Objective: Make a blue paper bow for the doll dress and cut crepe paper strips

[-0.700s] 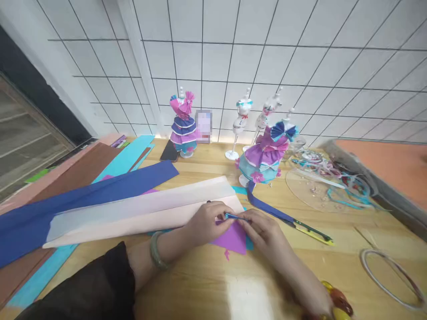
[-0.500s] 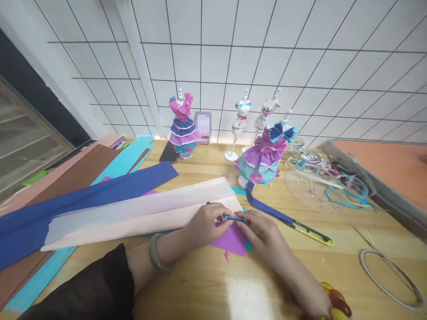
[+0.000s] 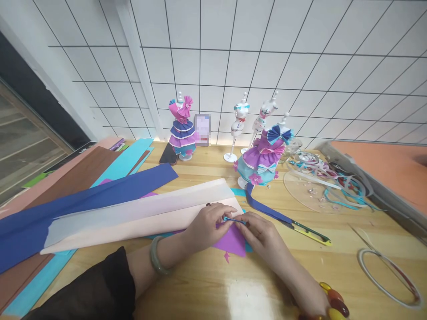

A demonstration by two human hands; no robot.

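Between my two hands is a small, narrow folded blue strip (image 3: 235, 220), apparently paper, with lighter blue at its left end. My left hand (image 3: 208, 224) pinches that left end with thumb and fingers. The right end sits in the pinch of my right hand (image 3: 262, 231). Both hands hover over a purple paper sheet (image 3: 230, 242) and the pale pink paper (image 3: 143, 222), which runs off to the left. A tiny pink scrap (image 3: 227, 257) lies on the table just below the purple sheet.
Blue paper (image 3: 133, 186), brown and turquoise sheets lie at left. Behind stand a dressed mannequin (image 3: 182, 129), bare mannequins (image 3: 239, 122) and a larger paper dress (image 3: 262, 155). A blue strip leads to a yellow-green cutter (image 3: 312, 233). Ribbons (image 3: 350, 184) and a white ring (image 3: 388, 278) lie right.
Both hands stay almost in place, still pinching the blue strip. The strip's left end shows a little more between my left fingers. The whole view has shifted slightly.
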